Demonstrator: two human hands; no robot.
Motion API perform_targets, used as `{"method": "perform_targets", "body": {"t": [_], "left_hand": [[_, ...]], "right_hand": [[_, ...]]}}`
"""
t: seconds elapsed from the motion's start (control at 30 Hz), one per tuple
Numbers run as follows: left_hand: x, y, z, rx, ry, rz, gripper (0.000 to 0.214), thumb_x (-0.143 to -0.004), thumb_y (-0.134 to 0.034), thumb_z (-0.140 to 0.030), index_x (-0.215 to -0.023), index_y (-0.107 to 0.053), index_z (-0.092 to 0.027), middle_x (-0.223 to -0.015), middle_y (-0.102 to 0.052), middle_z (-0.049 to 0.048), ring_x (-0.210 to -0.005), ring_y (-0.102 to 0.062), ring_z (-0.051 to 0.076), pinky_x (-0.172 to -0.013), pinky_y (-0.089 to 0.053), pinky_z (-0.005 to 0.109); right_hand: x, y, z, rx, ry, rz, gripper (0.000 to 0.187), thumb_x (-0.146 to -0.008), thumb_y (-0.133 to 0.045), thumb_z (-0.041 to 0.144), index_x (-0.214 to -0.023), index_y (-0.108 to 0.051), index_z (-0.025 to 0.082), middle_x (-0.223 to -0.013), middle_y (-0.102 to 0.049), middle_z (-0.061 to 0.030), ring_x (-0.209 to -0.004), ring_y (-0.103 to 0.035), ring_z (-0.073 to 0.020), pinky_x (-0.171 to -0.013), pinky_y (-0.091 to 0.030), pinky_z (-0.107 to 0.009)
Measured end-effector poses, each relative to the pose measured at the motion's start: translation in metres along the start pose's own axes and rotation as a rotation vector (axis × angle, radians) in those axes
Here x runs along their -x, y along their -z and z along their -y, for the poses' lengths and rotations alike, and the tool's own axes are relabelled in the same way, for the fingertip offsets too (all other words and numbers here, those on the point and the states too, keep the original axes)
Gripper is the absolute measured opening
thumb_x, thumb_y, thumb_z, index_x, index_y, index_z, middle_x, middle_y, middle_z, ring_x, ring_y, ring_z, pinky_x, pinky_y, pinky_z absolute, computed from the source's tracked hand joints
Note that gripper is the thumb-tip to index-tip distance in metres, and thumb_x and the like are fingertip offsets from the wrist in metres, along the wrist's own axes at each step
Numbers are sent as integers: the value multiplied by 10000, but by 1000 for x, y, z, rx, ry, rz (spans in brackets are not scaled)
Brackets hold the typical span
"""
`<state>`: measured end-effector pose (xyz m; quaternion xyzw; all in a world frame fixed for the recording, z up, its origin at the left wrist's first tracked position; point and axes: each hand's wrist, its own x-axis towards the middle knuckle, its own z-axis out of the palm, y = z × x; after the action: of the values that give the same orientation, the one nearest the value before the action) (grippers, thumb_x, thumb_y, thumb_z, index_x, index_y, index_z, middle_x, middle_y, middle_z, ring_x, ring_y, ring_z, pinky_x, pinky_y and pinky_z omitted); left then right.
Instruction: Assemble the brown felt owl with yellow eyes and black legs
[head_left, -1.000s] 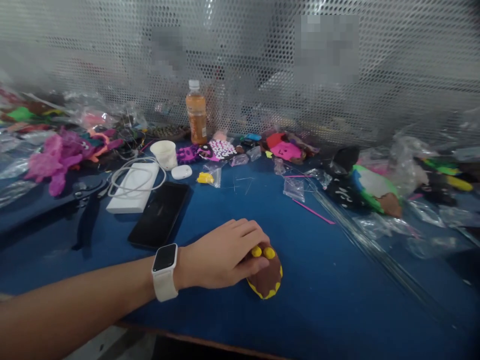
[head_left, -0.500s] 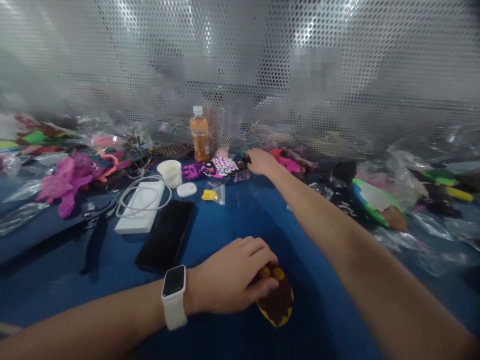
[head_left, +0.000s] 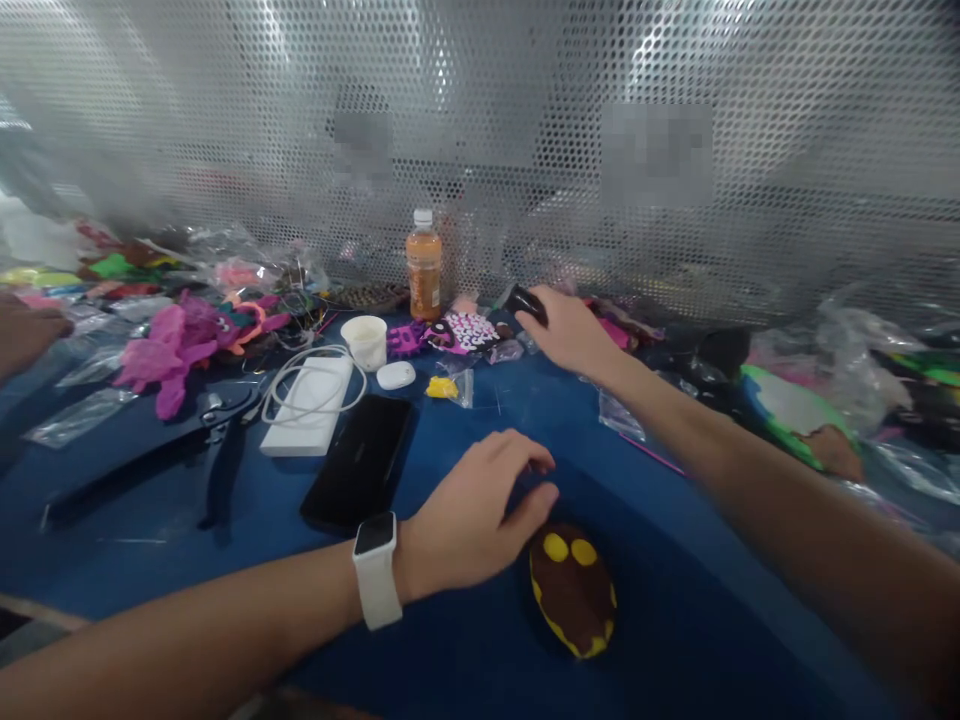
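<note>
Head view, near to far. Foreground: the left hand [head_left: 480, 510], wearing a white watch [head_left: 375, 570], hovers palm down over the blue table [head_left: 712, 640]. Its fingers are loosely spread and grip nothing, and the thumb is just beside the oval brown-and-yellow piece [head_left: 571, 590]; contact cannot be told. That piece lies flat on the table, immediately right of the hand.

Middle ground: a black phone [head_left: 360, 472], a white power bank [head_left: 309, 405] ringed by a white cable, and black pliers [head_left: 225, 450].

Far: the right hand [head_left: 574, 335], at the end of a long reach, has its fingers closed round a small dark piece [head_left: 525, 303]. It is held just above the clutter at the foot of the perforated screen [head_left: 480, 150], right of the orange bottle [head_left: 424, 278] and beyond the white cup [head_left: 364, 342].

Technique, as judged: at such a reach the dark piece is best pinched firmly and carried clear above the loose bags, not dragged through them. A flat left palm on the oval piece would keep it from sliding.

Counts:
- oval piece: one, bearing two yellow dots
- dark piece: one
- phone: one
- power bank: one
- pliers: one
- cup: one
- bottle: one
- the person's own hands: two
- another person's hand [head_left: 26, 330]: one, at the left edge

The far craft pieces are too jumbled to count
</note>
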<state>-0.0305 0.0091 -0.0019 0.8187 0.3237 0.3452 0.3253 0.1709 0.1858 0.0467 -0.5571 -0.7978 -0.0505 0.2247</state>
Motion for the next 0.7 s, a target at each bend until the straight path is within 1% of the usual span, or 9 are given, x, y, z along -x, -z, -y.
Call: {"method": "perform_targets", "body": {"t": [0.07,0.1,0.13,0.2,0.27,0.33,0.4,0.5,0.7], "left_hand": [[-4,0,6,38,79,-165,165,-1047,-549,-264,-1199,-575,-204,-1166,-658,78,-1082,-624,216,-955,-516,382],[-6,0,10,48,117,-237,203,-1043,-559,-264,-1236,-561,-201,-1181,-651,87,-1081,-625,216,-934,-523,376],[-9,0,13,44,148,-291,243,-1034,-578,-272,-1263,-548,-196,-1193,-646,95,-1076,-625,219,-912,-528,373],[-13,0,18,54,197,-315,301,-1035,-593,-305,-1308,-536,-196,-1202,-647,96,-1045,-636,211,-844,-538,350],[-15,1,21,42,176,-254,226,-1035,-600,-311,-1232,-596,-201,-1162,-673,72,-1001,-646,195,-833,-531,334],[-16,1,21,9,134,-210,138,-1049,-577,-298,-1102,-655,-199,-1064,-696,43,-938,-646,177,-835,-522,323],[-16,2,19,-20,117,-201,166,-1065,-547,-288,-1032,-679,-193,-997,-704,30,-893,-643,165,-825,-514,312],[-15,2,18,-16,133,-186,185,-1069,-540,-286,-1041,-698,-193,-1009,-726,33,-888,-657,164,-804,-514,302],[-14,4,16,46,197,-103,184,-1060,-554,-269,-1034,-721,-195,-1002,-746,24,-899,-674,160,-804,-514,287]], "right_hand": [[47,18,7,-73,9,2,328,-1064,-515,384,-1285,-630,171,-1143,-762,-110,-1012,-720,-266,-913,-568,-413],[72,26,10,-186,-6,-19,325,-1045,-544,397,-1270,-636,182,-1158,-760,-113,-998,-721,-276,-886,-571,-418],[95,32,14,-288,-7,15,327,-1030,-568,416,-1273,-632,207,-1191,-755,-105,-1008,-720,-279,-874,-573,-417],[134,41,23,-436,-24,102,339,-1023,-587,425,-1301,-599,233,-1212,-747,-91,-1052,-714,-275,-887,-571,-409],[158,42,29,-534,-14,152,318,-1030,-582,426,-1292,-592,247,-1193,-747,-81,-1071,-710,-269,-878,-571,-395],[170,36,32,-581,10,198,291,-1035,-583,423,-1279,-596,263,-1165,-748,-63,-1047,-712,-256,-861,-569,-386],[175,27,30,-607,37,206,279,-1033,-592,434,-1261,-605,273,-1123,-748,-50,-993,-715,-243,-827,-572,-379],[178,18,24,-651,39,175,282,-1027,-607,443,-1253,-610,275,-1106,-749,-48,-971,-718,-239,-801,-583,-375],[184,17,17,-703,88,180,250,-1032,-613,405,-1256,-631,293,-1124,-746,-36,-986,-717,-222,-831,-582,-361]]}}
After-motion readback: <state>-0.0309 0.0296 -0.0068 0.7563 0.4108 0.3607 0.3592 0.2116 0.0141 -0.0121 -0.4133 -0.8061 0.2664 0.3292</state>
